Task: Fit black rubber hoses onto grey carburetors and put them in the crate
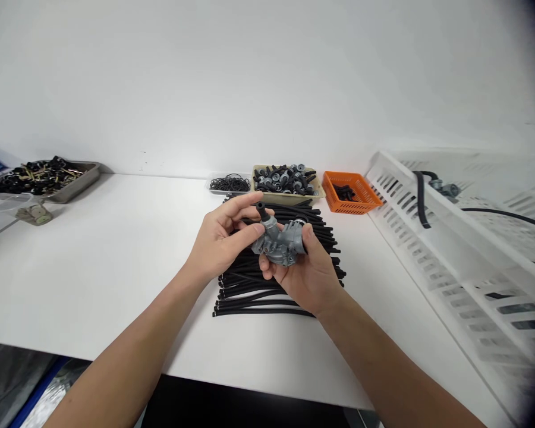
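Observation:
A grey metal carburetor (280, 245) is held up above the table, a short black rubber piece (261, 210) standing on its upper left neck. My right hand (310, 273) grips the body from the right and below, thumb against the round opening. My left hand (225, 235) has its thumb on the neck, with the index finger raised behind the rubber piece. Its other fingers are partly hidden behind the carburetor. Underneath both hands lies a wide row of black rubber hoses (267, 303) on the white table.
Behind the hoses stand a clear tray of thin black rings (230, 183), a cream tray of caps (288, 180) and an orange basket (353, 193). A white crate (455, 249) borders the right side. A metal tray (78, 181) of small parts sits far left.

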A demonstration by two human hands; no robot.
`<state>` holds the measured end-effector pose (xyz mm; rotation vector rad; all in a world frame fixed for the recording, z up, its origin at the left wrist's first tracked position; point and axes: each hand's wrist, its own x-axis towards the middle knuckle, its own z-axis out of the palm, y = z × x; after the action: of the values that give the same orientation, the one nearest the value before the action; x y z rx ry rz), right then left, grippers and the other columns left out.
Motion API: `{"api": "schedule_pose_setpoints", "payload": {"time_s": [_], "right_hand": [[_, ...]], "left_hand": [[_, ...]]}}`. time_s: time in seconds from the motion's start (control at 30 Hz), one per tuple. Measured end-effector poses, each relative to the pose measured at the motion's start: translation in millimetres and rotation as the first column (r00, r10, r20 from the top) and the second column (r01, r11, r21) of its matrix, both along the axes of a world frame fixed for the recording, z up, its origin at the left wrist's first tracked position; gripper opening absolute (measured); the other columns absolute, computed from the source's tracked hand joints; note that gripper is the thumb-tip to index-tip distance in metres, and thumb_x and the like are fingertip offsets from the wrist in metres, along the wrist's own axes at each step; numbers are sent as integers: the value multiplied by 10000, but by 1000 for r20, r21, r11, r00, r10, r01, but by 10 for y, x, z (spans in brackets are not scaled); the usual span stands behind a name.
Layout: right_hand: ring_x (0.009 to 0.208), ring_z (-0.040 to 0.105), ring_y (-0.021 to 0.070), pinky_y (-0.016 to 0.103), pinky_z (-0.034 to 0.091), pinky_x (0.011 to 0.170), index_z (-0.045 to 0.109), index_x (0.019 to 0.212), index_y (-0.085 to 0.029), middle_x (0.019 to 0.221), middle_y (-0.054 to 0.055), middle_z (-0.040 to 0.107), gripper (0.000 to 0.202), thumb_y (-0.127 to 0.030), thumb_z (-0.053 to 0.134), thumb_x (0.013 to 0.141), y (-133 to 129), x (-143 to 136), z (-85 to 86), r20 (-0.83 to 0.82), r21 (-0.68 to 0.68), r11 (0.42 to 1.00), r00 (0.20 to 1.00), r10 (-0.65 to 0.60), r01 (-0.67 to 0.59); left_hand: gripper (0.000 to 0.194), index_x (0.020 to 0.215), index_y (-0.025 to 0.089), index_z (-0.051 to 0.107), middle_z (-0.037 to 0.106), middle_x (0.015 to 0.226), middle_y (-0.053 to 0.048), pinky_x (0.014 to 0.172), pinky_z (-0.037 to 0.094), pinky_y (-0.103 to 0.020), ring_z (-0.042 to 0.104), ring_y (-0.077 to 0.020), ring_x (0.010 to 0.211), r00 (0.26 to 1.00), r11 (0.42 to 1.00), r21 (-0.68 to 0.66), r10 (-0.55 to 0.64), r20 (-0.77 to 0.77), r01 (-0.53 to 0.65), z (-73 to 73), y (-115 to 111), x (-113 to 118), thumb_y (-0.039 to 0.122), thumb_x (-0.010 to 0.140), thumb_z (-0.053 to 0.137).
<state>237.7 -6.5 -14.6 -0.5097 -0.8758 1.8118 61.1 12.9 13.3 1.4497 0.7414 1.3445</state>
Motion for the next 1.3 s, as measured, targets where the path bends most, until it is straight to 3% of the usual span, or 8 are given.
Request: {"api": "schedule_pose_setpoints", "payload": {"time_s": [0.23,0.47,0.53,0.63,0.73,0.87,1.07,1.3], "right_hand": [[683,716,163,265,628,591,747,1063,-234,862,11,736,493,-672,815,850,-15,-12,-13,-14,10,999,999,33,-33],[685,730,164,257,621,595,750,1071,-241,825,6,744,492,-676,819,850,-11,1,-42,-38,-18,998,998,57,-57],[681,734,168,255,618,586,750,1066,-234,813,10,749,519,-694,823,836,-6,4,-51,-51,-42,996,996,76,-78],[667,735,170,253,615,577,750,1028,-225,785,14,749,538,-722,809,831,-4,3,-55,-75,-61,992,991,110,-115],[673,731,168,253,619,585,760,1046,-224,789,15,746,533,-721,788,854,-11,-6,-39,-66,-28,994,993,101,-103],[702,722,159,256,630,599,760,1185,-232,882,19,751,566,-678,827,843,-27,-22,-6,-9,38,999,999,31,-31],[735,718,177,276,633,597,716,1271,-225,890,28,737,652,-690,833,828,-27,-21,-34,59,75,997,998,-29,25],[725,715,158,254,629,608,762,1202,-249,870,14,733,543,-668,816,861,-12,1,-41,27,82,997,1000,10,-12]], "left_hand": [[417,1047,237,787,759,939,-28,662,595,-298,703,-141,726,983,980,-88,172,-61,-177,-16,2,43,374,699,971],[377,1085,230,757,793,984,-32,684,643,-299,807,-215,875,997,998,-57,-28,78,32,21,6,7,257,750,928],[396,1124,238,762,808,1010,-36,691,641,-290,797,-189,850,996,998,-40,-55,63,58,35,22,-17,227,760,918],[447,1155,244,771,823,1009,-39,723,631,-281,764,-149,805,999,999,-12,-42,29,42,42,39,-32,211,737,929],[428,1144,245,767,820,1034,-43,681,631,-301,784,-181,808,999,998,-53,-25,23,26,27,20,1,268,749,930],[299,974,217,760,828,980,-40,529,588,-311,688,-131,514,1000,996,-91,13,-22,-15,3,-43,76,369,777,926],[263,831,212,773,803,902,-36,543,581,-299,699,-138,570,986,991,-34,122,-116,-127,17,-69,102,452,831,883],[204,928,215,785,779,951,-32,533,596,-323,660,-119,488,995,998,-47,-36,-94,31,16,-46,64,415,907,816]]}}
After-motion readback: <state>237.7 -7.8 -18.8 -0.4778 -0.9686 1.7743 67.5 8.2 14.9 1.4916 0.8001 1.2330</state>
